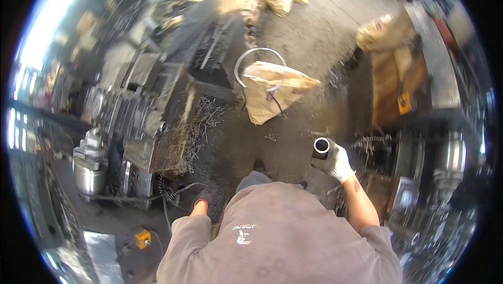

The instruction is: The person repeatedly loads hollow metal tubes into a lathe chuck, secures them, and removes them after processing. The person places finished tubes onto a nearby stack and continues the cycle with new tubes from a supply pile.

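My right hand (335,162), in a white and grey glove with a yellow cuff, is closed around a short metal tube (320,146). The tube's round open end points up, and the floor lies beyond it. My left hand (206,196) hangs low beside my body in a dark glove with a red cuff. Its fingers are blurred and partly out of sight, so I cannot make out whether it holds anything. The nearest thing to it is a curl of metal shaving (183,189).
On the left stands a lathe-like machine with a shiny round chuck (90,171) and tangled shavings (207,119). Ahead, a tan paper sack (267,98) lies with a pale hoop (260,49). Another machine (449,158) and a rusty-brown box (387,90) stand at right.
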A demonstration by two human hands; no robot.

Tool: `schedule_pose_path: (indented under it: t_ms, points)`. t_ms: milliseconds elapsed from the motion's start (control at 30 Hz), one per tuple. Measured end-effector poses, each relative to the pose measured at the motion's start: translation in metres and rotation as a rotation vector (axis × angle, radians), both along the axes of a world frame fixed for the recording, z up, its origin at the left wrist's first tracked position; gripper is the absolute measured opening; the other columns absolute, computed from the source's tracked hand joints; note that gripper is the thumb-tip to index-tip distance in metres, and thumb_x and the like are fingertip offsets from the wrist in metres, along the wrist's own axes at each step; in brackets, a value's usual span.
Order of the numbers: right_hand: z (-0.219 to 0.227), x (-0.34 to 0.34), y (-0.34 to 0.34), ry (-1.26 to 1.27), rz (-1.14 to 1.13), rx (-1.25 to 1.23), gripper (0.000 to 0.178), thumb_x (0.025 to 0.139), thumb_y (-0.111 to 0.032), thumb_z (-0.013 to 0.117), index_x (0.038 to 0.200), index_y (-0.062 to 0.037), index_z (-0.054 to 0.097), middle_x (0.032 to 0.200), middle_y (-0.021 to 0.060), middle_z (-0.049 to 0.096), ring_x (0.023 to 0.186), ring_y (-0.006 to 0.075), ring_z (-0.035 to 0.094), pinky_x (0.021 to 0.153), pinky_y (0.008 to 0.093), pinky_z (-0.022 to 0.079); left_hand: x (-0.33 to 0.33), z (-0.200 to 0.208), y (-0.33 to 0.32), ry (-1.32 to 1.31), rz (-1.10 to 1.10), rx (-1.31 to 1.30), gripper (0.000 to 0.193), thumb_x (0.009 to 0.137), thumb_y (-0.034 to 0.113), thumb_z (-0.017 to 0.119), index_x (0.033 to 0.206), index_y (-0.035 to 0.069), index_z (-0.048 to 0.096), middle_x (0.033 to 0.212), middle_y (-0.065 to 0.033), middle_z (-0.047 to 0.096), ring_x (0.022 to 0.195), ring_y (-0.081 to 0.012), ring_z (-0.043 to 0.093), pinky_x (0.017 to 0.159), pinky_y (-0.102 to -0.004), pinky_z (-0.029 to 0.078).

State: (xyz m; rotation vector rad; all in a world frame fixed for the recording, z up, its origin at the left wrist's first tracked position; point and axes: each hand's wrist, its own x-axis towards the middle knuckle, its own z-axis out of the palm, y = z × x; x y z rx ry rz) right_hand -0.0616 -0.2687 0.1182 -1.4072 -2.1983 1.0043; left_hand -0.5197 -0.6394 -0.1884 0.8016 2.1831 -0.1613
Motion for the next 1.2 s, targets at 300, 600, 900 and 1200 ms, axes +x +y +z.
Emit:
schedule_pose_path:
  t_ms: [300,600,900,1200]
  points:
    - [0.014,-0.226,0.047,-0.12,0.588,0.088,0.044,0.075,-0.025,0.085,0.112,-0.0066,0.072,0.102,0.0202,0.077,0.095,0.0396,0.076,0.084,0.0452,0.061,0.03,0.012,-0.043,-0.105,0.467,0.411,0.042,0.094,0.041,0.068,0.113,0.006,0.078,0.108,-0.0199,0.077,0.089,-0.0311,0.074,0.087,-0.045,0.058]
    - [0.04,-0.442,0.012,0.277,1.054,0.014,0.047,0.078,-0.024,0.085,0.121,-0.0087,0.073,0.108,0.0207,0.077,0.101,0.0387,0.076,0.088,0.0448,0.061,0.084,-0.016,-0.121,-0.236,2.312,0.872,0.035,0.097,0.031,0.069,0.124,0.008,0.071,0.105,-0.0105,0.078,0.084,-0.0255,0.074,0.08,-0.041,0.062]
    - [0.052,-0.62,0.011,0.444,1.274,0.156,0.05,0.08,-0.028,0.087,0.123,-0.0074,0.07,0.104,0.0189,0.078,0.096,0.0369,0.078,0.082,0.0444,0.063,0.041,0.154,-0.14,1.439,2.012,0.466,0.043,0.111,0.032,0.054,0.137,-0.001,0.062,0.135,-0.0266,0.065,0.118,-0.0389,0.065,0.103,-0.0471,0.052]
    - [0.105,-0.695,0.105,0.145,1.798,0.01,0.036,0.082,-0.017,0.081,0.116,-0.0056,0.076,0.106,0.0183,0.079,0.095,0.0357,0.078,0.084,0.0426,0.063,0.016,0.193,-0.174,1.447,1.859,0.205,0.046,0.111,0.038,0.053,0.138,0.001,0.063,0.126,-0.0221,0.07,0.119,-0.036,0.066,0.105,-0.0514,0.05]
